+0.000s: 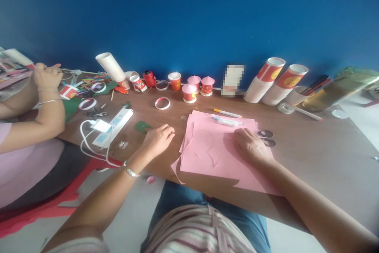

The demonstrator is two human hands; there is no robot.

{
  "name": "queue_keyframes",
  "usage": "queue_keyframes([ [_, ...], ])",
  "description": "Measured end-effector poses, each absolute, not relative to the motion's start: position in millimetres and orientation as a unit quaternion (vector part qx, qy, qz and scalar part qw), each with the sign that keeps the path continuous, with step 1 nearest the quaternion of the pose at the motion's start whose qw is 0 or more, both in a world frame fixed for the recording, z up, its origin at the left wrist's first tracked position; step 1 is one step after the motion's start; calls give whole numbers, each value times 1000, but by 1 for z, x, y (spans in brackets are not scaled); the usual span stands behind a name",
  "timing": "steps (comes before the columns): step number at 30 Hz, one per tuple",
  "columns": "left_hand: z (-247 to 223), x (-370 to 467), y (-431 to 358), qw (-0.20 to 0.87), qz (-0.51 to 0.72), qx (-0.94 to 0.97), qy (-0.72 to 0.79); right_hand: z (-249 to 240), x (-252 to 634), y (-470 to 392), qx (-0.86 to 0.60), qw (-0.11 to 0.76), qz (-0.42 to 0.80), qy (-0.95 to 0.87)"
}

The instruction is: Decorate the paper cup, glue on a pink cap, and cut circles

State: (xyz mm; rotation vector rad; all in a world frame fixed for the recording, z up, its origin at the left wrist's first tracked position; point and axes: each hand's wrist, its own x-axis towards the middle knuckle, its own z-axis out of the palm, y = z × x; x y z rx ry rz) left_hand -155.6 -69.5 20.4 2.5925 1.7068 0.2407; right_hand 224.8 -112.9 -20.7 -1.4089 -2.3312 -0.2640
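Observation:
My left hand (160,139) rests on the brown table, its fingers loosely curled together, with nothing visible in them. A cut green paper piece (142,126) lies just beside it. My right hand (249,144) lies palm down on a stack of pink paper (197,158), its fingers bent slightly over the sheet. Black-handled scissors (268,138) sit against that hand; their blades are hidden. A curved outline shows on the top sheet. Above the right hand lie a white-and-blue marker (227,122) on the paper and a yellow pen (227,113) at its far edge.
Small cups with pink cone roofs (189,92), stacked paper cups (268,79) and a tape roll (286,108) stand along the blue wall. A power strip (114,126) with white cables lies left. A co-worker's clasped hands (47,75) are at far left.

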Motion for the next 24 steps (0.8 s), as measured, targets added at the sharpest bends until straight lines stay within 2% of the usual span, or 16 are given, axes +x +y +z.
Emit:
queue_keyframes([
  [4,21,-162,-41,11,72,821,567,-21,225,-112,-503,199,-96,-836],
  [11,25,-185,40,-55,53,790,608,-25,229,-108,-494,191,-110,-841],
  [15,35,-173,39,-44,54,811,582,-28,230,-107,-495,193,-97,-842],
  [19,44,-119,-8,-21,140,894,424,-28,227,-106,-508,213,-84,-831],
  [24,38,-42,-55,13,136,980,147,-28,229,-103,-535,304,5,-788],
])
